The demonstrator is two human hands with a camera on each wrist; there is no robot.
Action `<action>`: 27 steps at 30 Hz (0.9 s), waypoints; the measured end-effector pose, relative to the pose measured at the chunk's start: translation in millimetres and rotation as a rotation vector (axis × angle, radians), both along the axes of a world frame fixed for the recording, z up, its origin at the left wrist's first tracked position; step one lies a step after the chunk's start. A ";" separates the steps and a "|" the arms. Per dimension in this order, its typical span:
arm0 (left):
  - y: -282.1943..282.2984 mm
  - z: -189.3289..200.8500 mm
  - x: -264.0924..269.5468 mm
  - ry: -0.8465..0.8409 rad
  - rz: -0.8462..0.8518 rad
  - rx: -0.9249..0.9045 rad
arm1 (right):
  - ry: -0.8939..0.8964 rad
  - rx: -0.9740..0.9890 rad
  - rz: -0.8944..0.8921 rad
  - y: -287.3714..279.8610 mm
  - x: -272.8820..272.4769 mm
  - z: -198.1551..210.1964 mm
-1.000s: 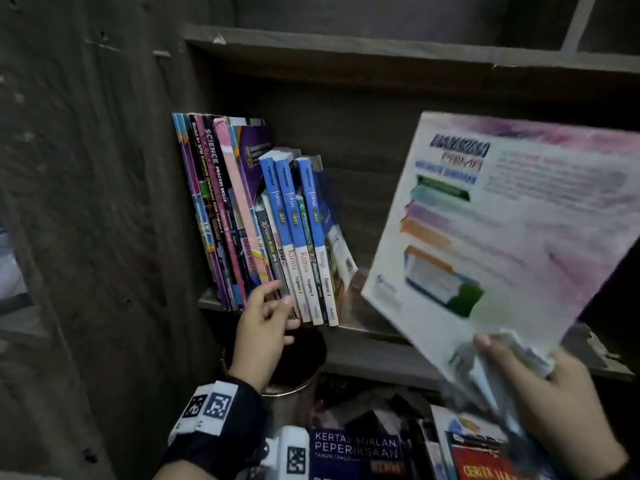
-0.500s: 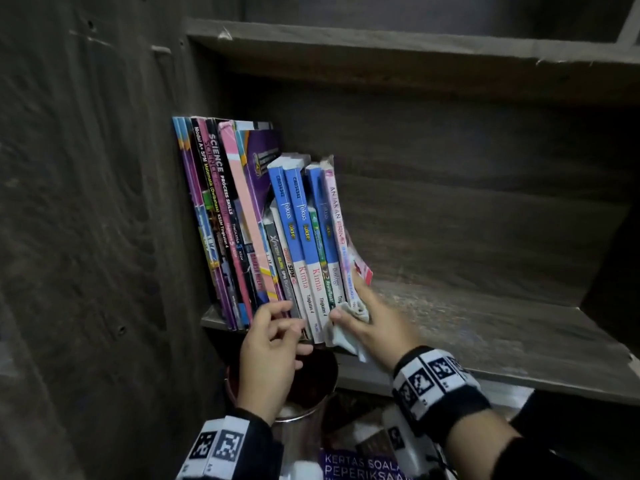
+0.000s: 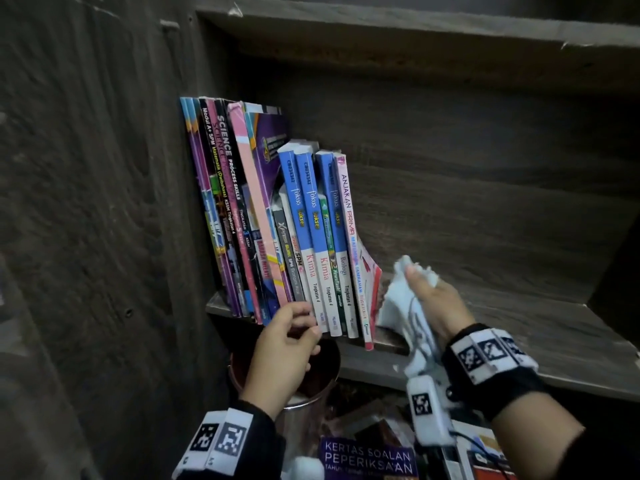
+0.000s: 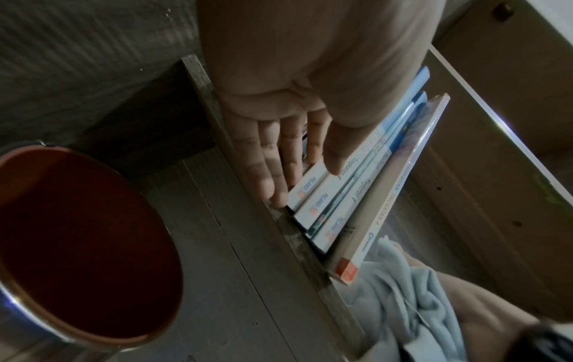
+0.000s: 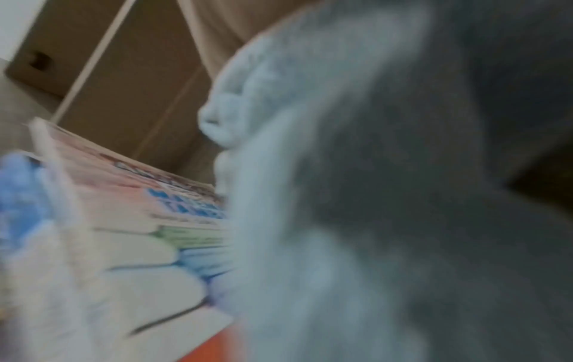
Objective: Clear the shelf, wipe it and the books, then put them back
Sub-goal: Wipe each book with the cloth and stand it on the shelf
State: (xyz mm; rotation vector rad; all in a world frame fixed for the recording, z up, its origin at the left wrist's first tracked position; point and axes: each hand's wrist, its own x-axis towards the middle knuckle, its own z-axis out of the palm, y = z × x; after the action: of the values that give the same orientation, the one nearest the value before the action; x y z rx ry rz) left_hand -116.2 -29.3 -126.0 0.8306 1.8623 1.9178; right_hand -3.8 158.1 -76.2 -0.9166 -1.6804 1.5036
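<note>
A row of books (image 3: 277, 220) leans left against the wooden side wall on the shelf (image 3: 519, 327). The pink-and-white "Anjakan Prima" book (image 3: 348, 237) stands at the row's right end, its cover (image 5: 139, 220) blurred in the right wrist view. My left hand (image 3: 301, 327) is at the shelf's front edge, and its straight fingers (image 4: 266, 161) press on the lower spines of the blue books (image 4: 356, 176). Just right of the last book, my right hand (image 3: 429, 292) grips a crumpled white cloth (image 3: 405, 306). That cloth (image 5: 341, 196) fills the right wrist view and also hangs into the left wrist view (image 4: 400, 294).
A metal tin with a red inside (image 4: 77, 245) stands under the shelf below my left hand, its rim (image 3: 311, 400) partly behind that hand. More books, one titled "Kertas Soalan Peperiksaan" (image 3: 367, 459), lie below. Another board (image 3: 415, 32) runs above. The right part of the shelf is bare wood.
A second ago my right hand held the pink-and-white book in the air; it then set it at the row's right end. Now that hand has drawn back to the right with the cloth.
</note>
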 end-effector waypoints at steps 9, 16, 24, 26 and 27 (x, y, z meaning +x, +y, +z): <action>11.6 -4.0 7.5 0.237 0.082 -0.141 | -0.407 0.036 -0.038 13.5 -58.3 16.9; 9.8 -9.7 4.7 0.313 0.036 -0.196 | -0.350 0.090 0.053 -8.5 -73.7 29.2; 4.7 -14.4 6.8 0.401 0.096 -0.303 | -0.146 0.152 -0.023 -36.0 -47.5 -3.6; 3.9 -16.5 7.9 0.425 0.088 -0.414 | -0.088 0.172 -0.043 -44.3 -30.0 -9.0; 2.8 -18.0 9.5 0.438 0.053 -0.491 | -0.039 0.187 -0.059 -49.6 -18.6 -13.1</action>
State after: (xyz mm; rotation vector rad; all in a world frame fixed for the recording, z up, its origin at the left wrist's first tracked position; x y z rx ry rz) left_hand -106.8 -26.5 -144.1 1.0923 2.4841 1.2683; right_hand -22.3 108.5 -89.4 -0.8915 -1.7719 1.2729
